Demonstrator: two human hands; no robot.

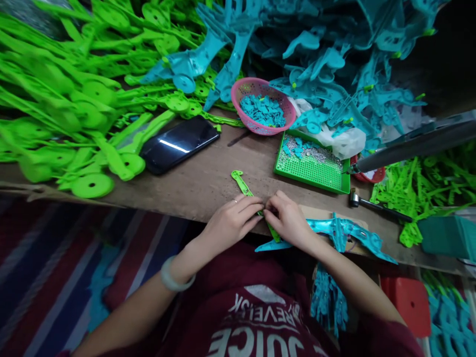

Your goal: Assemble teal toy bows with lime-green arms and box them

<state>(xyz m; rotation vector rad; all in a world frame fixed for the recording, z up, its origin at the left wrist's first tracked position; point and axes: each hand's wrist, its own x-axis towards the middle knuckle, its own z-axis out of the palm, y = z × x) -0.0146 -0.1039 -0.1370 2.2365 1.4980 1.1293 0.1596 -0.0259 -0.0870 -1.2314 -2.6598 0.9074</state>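
A narrow bright green plastic strip (241, 183) with a hooked far end lies slantwise at the table's front edge. My left hand (234, 215) pinches it from the left, fingertips closed near its middle. From the right my right hand (287, 218) meets it there, thumb and fingers drawn together at the strip; any small part between the fingertips is hidden. Beneath and beside my right hand lies a long blue plastic piece shaped like a bow (334, 230), partly covered by the hand and forearm.
A pink basket (238, 106) holds small blue parts. Beside it, a green perforated tray (316, 178) carries small metal pieces. Left lies a black phone (182, 144); right, a hammer-like tool (379, 207). Heaps of green parts (96, 94) and blue parts (330, 59) crowd the back.
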